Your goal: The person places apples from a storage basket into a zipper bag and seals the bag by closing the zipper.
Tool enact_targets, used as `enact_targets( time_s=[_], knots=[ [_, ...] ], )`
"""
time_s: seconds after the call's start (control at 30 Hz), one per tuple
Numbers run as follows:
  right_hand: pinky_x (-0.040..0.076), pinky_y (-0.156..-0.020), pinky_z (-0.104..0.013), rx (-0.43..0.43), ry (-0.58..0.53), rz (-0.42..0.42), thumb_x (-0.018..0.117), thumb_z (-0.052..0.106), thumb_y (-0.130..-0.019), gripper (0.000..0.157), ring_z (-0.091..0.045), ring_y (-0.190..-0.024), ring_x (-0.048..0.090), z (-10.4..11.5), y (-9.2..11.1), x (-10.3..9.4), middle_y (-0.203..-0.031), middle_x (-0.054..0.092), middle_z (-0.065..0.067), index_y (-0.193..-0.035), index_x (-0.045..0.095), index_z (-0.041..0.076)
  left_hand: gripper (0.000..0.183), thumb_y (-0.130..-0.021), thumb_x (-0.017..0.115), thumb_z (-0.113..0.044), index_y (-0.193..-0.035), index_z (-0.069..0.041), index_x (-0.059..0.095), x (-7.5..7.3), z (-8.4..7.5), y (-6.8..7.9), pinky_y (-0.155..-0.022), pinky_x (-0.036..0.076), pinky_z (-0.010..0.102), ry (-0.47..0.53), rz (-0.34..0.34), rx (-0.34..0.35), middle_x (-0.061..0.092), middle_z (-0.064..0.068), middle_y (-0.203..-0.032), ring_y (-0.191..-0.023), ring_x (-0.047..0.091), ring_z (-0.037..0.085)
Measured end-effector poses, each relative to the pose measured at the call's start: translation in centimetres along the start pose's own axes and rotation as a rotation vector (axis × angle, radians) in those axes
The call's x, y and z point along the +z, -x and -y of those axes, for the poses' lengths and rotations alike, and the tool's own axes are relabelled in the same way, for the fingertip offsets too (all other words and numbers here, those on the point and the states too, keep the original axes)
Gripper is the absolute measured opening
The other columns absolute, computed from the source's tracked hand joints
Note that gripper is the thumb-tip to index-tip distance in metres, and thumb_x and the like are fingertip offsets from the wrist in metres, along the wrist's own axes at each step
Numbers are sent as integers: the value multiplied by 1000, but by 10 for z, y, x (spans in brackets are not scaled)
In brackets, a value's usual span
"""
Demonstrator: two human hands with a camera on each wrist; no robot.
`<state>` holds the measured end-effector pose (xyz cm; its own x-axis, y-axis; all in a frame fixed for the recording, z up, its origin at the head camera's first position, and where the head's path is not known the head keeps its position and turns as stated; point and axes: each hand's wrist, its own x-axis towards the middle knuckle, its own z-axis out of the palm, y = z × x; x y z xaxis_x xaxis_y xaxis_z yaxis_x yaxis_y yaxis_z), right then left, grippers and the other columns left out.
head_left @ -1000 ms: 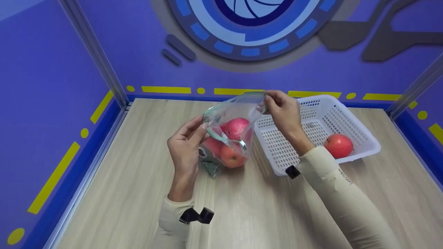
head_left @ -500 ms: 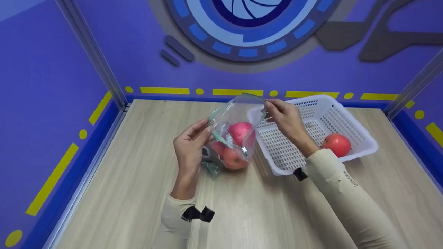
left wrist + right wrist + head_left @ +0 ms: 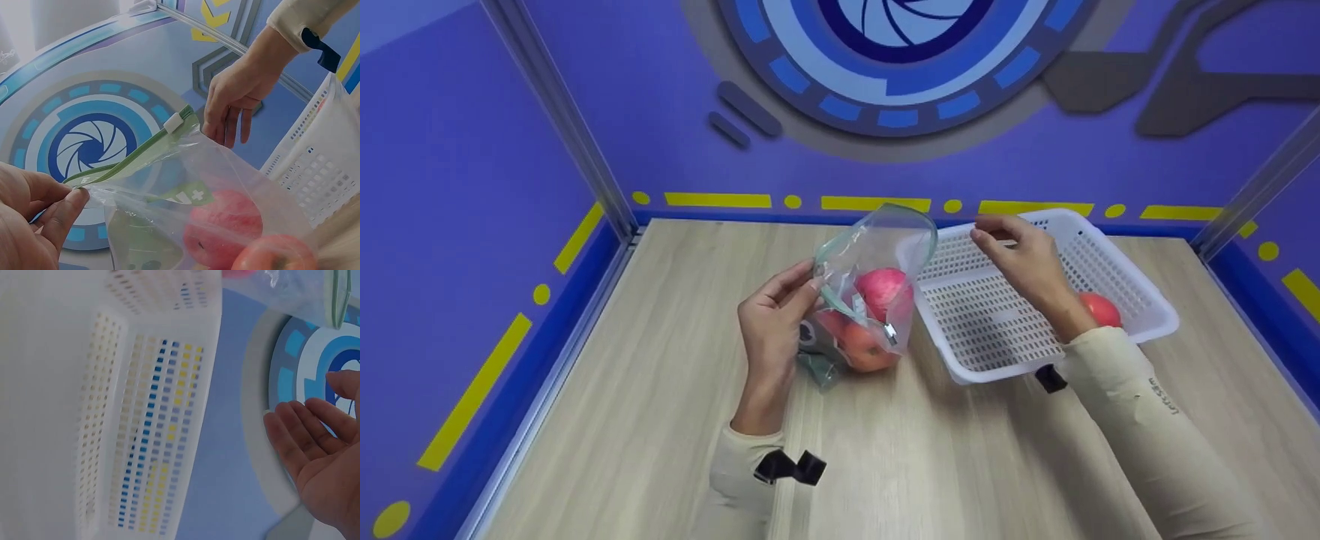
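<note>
My left hand point(image 3: 771, 319) pinches the rim of a clear zip bag point(image 3: 885, 240) between thumb and fingers. Green edging and a white slider point(image 3: 173, 122) run along the bag's mouth in the left wrist view. Inside it are red apples, among them a pink-red one point(image 3: 883, 292) and a more orange one point(image 3: 868, 349). My right hand point(image 3: 1024, 259) hovers over the white plastic basket point(image 3: 1156, 319), holding nothing, its fingers loosely bent in the right wrist view. Another red apple point(image 3: 1101, 309) lies in the basket's right part, half hidden by my right forearm.
The wooden table point(image 3: 660, 390) carries the bag and the basket, which stand close side by side. A blue patterned panel point(image 3: 825, 165) rises behind the table, with further panels at left and right. Metal posts point(image 3: 585, 142) stand at the corners.
My right hand has let go of the bag's rim and moved right, over the basket. The left hand still pinches the bag, having shifted slightly right.
</note>
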<state>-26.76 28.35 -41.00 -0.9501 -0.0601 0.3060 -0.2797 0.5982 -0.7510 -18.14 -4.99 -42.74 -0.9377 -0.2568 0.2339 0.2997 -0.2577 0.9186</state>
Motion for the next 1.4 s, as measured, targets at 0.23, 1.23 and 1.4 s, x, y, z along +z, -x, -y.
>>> enact_targets(
  time_s=[0.23, 1.23, 1.4],
  knots=[
    [54, -103, -55, -16, 80, 1, 68, 32, -106, 48, -38, -123, 64, -18, 7, -16, -136, 65, -21, -142, 63, 0, 27, -96, 77, 1, -123, 2, 77, 1, 0, -1, -85, 64, 36, -1, 4, 1, 76, 17, -116, -98, 75, 28],
    [35, -109, -79, 219, 478, 264, 84, 24, -93, 80, -55, -126, 46, -91, 36, -68, -148, 42, -36, -152, 42, -9, 26, -95, 78, 1, -122, 1, 78, 0, 0, 0, -84, 64, 34, -18, -17, -15, 76, 16, -115, -97, 75, 27],
    [41, -107, -75, 235, 522, 309, 84, 24, -91, 81, -54, -118, 49, -97, 40, -75, -140, 46, -39, -149, 42, -14, 26, -95, 78, 1, -121, 2, 77, 0, 0, -2, -83, 65, 35, -10, -11, -12, 76, 17, -114, -95, 75, 27]
  ],
)
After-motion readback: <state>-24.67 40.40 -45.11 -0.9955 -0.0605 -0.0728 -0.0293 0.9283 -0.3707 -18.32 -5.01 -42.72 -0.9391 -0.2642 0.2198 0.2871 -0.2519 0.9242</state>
